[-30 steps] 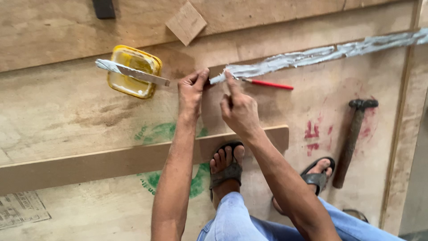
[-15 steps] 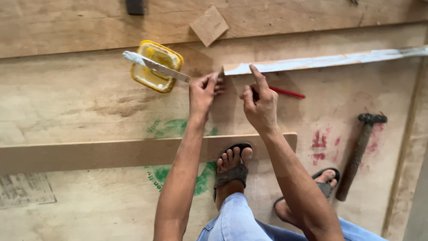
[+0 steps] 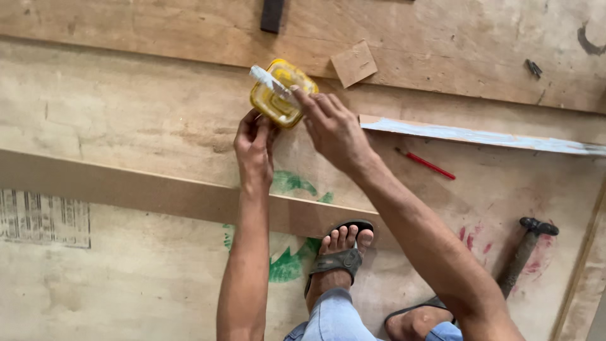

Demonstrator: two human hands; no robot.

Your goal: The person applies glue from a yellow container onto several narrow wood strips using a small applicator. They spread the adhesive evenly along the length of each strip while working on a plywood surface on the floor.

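One yellow tub [image 3: 278, 101] sits on the plywood floor [image 3: 126, 126], and both hands are at it: the left hand [image 3: 254, 148] touches its near edge with fingers curled, while the right hand [image 3: 333, 129] has its fingertips on a single flat blade [image 3: 270, 81], smeared white, that lies across the tub's rim; whether those fingers actually pinch the blade or only rest on it cannot be told. Inside the tub a yellowish film shows, with little else to make out. One long strip of wood [image 3: 480, 136], coated pale white along its face, lies to the right of the tub. One red pencil [image 3: 426, 164] lies just below that strip. One hammer [image 3: 524, 256] rests near the right edge. One small square offcut [image 3: 353, 63] lies beside the tub, and one long plain batten [image 3: 158, 192] crosses under the forearms. Two sandalled feet show, the clearer one [image 3: 341, 252] touching the batten.
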